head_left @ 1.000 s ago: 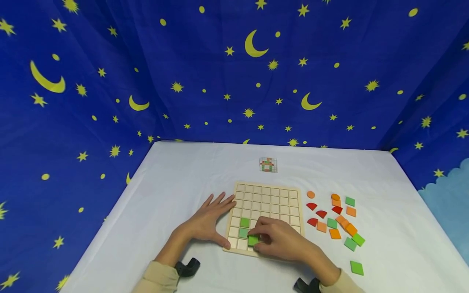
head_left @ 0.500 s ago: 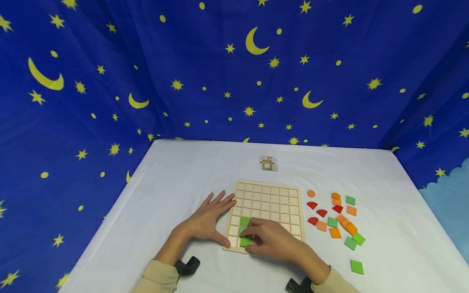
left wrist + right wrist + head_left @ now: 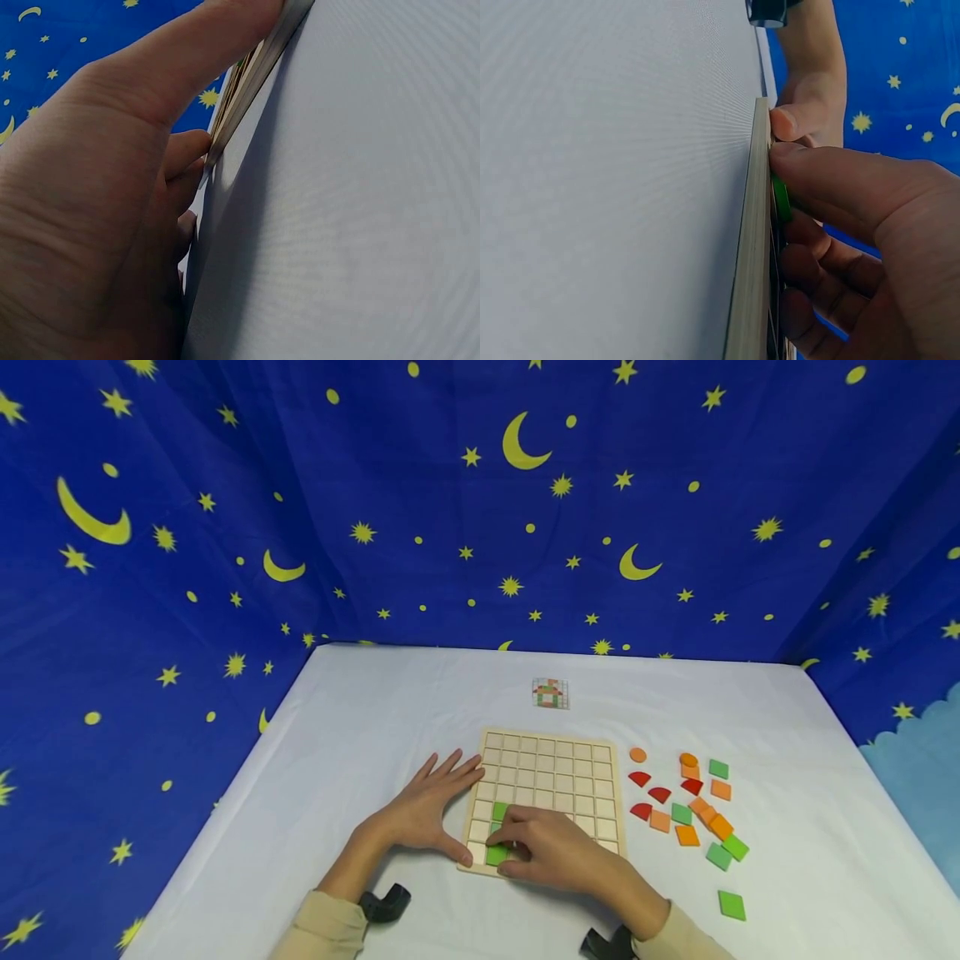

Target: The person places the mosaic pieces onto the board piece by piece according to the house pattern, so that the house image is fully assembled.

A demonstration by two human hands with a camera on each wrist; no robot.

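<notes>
A light wooden grid board (image 3: 547,746) lies flat on the white table. Spread along its left side, my left hand (image 3: 420,810) has its fingertips and thumb touching the rim, also seen in the left wrist view. My right hand (image 3: 558,852) reaches over the lower part of the board. Between its thumb and fingers it pinches a bright green square tile (image 3: 497,855), which sits at the second cell of the bottom row. Above that tile, a paler green one is mostly hidden by my fingers, and another bright green tile (image 3: 500,811) lies in its cell.
Right of the board are scattered loose pieces: red quarter-circles (image 3: 660,795), orange squares (image 3: 687,836), orange discs (image 3: 637,755) and green squares (image 3: 732,905). A small pattern card (image 3: 551,693) lies behind the board. A blue starry curtain (image 3: 480,510) surrounds the table.
My right hand has moved left along the bottom row with the bright green tile, from the third column to the second, below the pale green tile. The left hand stays put.
</notes>
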